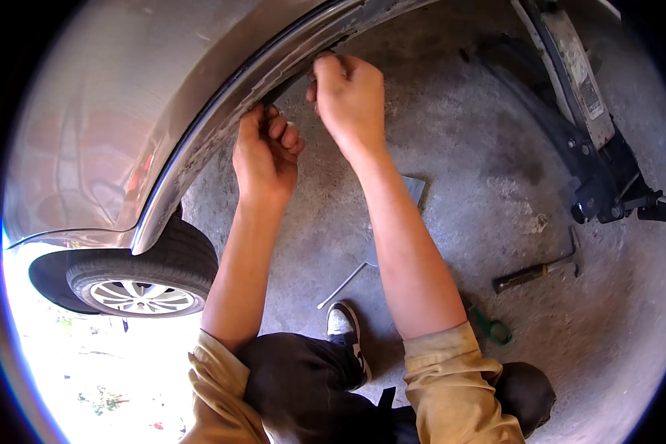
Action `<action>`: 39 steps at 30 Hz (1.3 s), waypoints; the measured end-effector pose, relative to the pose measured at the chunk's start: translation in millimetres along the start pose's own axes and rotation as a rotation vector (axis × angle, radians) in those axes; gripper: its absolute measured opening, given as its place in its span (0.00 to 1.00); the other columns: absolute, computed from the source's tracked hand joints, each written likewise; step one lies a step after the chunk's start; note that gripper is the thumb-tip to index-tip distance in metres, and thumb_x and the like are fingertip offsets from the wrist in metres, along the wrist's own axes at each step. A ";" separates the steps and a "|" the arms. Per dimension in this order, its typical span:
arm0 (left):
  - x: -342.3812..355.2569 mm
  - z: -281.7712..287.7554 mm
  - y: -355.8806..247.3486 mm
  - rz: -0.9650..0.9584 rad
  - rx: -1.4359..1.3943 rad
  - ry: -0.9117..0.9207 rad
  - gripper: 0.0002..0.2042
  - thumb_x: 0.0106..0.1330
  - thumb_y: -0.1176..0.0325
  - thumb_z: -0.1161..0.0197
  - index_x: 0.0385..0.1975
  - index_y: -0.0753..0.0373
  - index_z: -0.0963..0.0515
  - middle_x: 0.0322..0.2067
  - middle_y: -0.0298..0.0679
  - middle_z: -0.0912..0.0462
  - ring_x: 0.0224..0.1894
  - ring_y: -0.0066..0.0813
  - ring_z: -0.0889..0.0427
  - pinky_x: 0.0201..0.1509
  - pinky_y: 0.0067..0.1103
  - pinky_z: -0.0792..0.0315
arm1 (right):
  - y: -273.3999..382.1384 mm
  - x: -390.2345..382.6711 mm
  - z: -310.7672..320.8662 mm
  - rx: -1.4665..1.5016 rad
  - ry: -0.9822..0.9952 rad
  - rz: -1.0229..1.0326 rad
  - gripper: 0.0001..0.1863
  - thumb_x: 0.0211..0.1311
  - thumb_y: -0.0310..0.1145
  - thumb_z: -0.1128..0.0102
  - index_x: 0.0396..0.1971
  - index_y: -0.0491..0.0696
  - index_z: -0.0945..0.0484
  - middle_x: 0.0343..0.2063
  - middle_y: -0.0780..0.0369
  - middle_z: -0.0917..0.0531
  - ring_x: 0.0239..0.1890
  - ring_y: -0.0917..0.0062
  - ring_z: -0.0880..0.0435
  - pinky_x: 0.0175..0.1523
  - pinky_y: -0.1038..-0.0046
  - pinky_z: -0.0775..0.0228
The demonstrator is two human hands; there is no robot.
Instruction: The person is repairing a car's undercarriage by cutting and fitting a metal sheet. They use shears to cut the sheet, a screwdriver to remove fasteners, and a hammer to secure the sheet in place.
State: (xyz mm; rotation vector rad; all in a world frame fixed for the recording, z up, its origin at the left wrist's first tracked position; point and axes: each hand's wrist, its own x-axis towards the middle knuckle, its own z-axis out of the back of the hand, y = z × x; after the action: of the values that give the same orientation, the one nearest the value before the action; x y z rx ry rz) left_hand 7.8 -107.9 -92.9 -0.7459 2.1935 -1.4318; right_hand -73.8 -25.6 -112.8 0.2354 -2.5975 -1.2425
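My left hand [268, 157] is raised to the lower edge of a car's silver-beige body [133, 89], its fingers curled and the thumb pressed to the forefinger. Farther along the same edge is my right hand [353, 100], closed and slightly blurred, fingertips against the scuffed sill [248, 92]. Between the fingertips of both hands runs a thin dark strip [287, 87], its ends lost in my fingers; its material cannot be made out.
A black and grey floor jack [596, 148] stands at the right. On the concrete floor [466, 229] lie a hammer-like tool [536, 274], a green tape roll [498, 331], a thin metal rod [342, 286] and a grey sheet [414, 189]. A car wheel [144, 285] is at left.
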 end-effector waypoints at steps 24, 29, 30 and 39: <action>-50.4 -11.0 28.5 0.311 0.241 0.328 0.17 0.69 0.56 0.48 0.34 0.67 0.26 0.16 0.33 0.31 0.18 0.25 0.28 0.23 0.19 0.34 | 29.3 -70.6 72.5 -0.075 -0.543 -0.024 0.09 0.53 0.28 0.46 0.16 0.42 0.25 0.11 0.69 0.30 0.14 0.90 0.37 0.20 0.82 0.49; -22.0 35.4 47.2 0.194 0.466 0.073 0.16 0.70 0.58 0.49 0.38 0.68 0.26 0.21 0.37 0.25 0.23 0.28 0.22 0.26 0.20 0.28 | -50.7 -90.2 167.7 -0.698 -0.515 -0.012 0.12 0.54 0.31 0.47 0.21 0.37 0.23 0.13 0.63 0.25 0.15 0.82 0.30 0.23 0.75 0.39; -9.8 46.6 39.8 0.109 0.353 0.091 0.16 0.70 0.58 0.49 0.39 0.67 0.26 0.22 0.37 0.25 0.24 0.28 0.22 0.27 0.20 0.29 | -59.6 -95.9 183.4 -0.748 -0.513 -0.038 0.12 0.54 0.31 0.47 0.21 0.36 0.24 0.13 0.62 0.25 0.16 0.81 0.29 0.25 0.74 0.38; 28.8 26.9 10.9 -0.139 0.077 0.079 0.11 0.68 0.65 0.46 0.43 0.65 0.25 0.27 0.37 0.25 0.26 0.28 0.26 0.29 0.22 0.31 | -68.9 -122.6 319.5 -0.774 -0.588 -0.296 0.13 0.59 0.33 0.47 0.21 0.39 0.24 0.13 0.65 0.25 0.13 0.83 0.31 0.19 0.76 0.41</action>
State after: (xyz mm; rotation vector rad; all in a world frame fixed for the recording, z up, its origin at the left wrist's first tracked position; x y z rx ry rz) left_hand -0.4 -141.5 -114.8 -0.8425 2.1676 -1.6294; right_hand -48.0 199.1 -378.8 0.1071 -2.2836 -2.6321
